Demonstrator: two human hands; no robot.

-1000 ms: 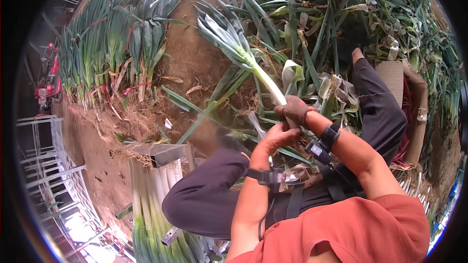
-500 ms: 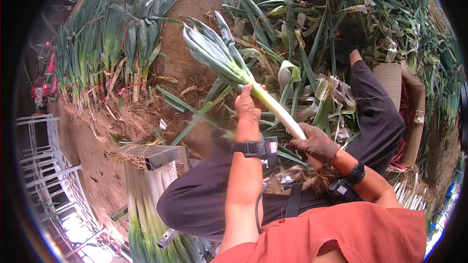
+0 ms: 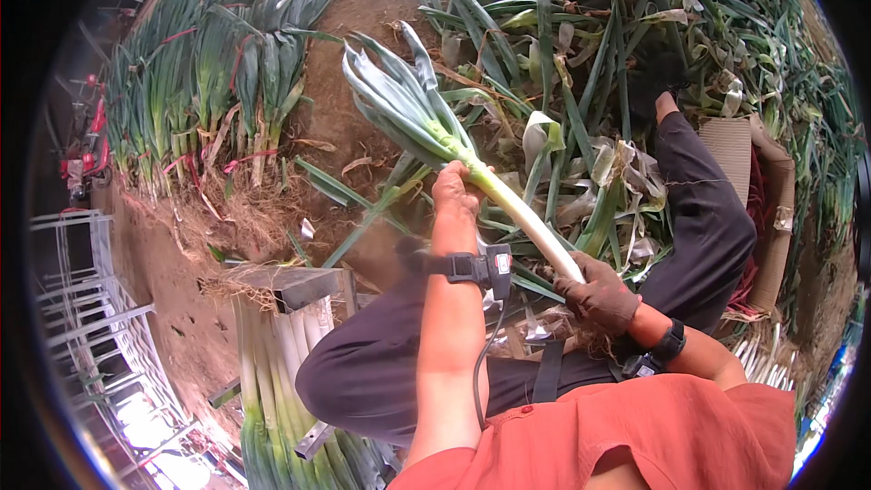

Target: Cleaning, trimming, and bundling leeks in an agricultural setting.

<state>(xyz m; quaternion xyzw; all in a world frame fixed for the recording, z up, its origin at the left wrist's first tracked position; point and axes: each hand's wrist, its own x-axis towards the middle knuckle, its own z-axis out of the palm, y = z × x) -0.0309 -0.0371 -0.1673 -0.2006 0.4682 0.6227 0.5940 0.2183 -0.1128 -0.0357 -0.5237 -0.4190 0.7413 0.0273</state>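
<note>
A large green onion (image 3: 521,211) lies diagonally across my front, its blue-green leaves pointing up and left and its smooth white stem running down to the right. My left hand (image 3: 456,189) is closed around the stem just beneath the leaves. Lower down, my right hand (image 3: 600,293), which looks dark brown, as if gloved or muddy, wraps the root end. The roots are mostly hidden behind that hand.
Tied bundles of green onions (image 3: 209,100) lie at the far left, roots toward me. Pale-stemmed onions (image 3: 263,354) lie by a metal frame (image 3: 295,288). Torn leaves (image 3: 572,109) cover the ground ahead. A cardboard box (image 3: 771,209) stands right, a white rack (image 3: 86,290) left.
My right hand has moved slightly down and to the right along the onion, now covering more of the root end. My left hand keeps its hold, nearly in place.
</note>
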